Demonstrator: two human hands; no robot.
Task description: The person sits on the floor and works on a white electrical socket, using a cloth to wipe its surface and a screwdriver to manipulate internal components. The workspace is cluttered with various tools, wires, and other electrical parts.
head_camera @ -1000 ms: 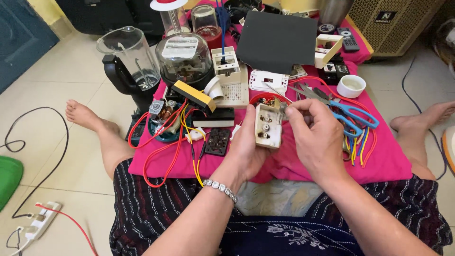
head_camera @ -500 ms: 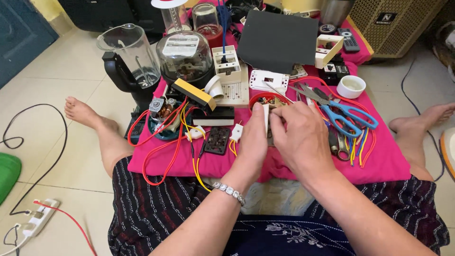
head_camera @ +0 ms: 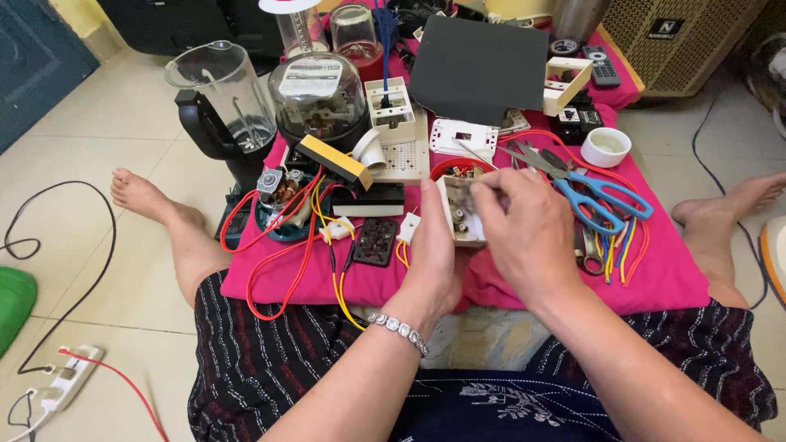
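Head view: left hand (head_camera: 431, 254) grips white socket box (head_camera: 458, 214); right hand (head_camera: 528, 233) pinches inside it

The right hand (head_camera: 532, 233), which a second ago pinched at the top of the white socket box (head_camera: 458, 214), came over its open face, fingers (head_camera: 491, 190) now inside. The left hand (head_camera: 432, 254) turned the box more upright.

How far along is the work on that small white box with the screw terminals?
Done: the white terminal box lies open with its screws showing, and red and yellow wires are laid out on the pink cloth. In hand: the left hand holds the box while the right hand works at its top edge. Left: no wire visibly joins the box, and the blue scissors lie unused.
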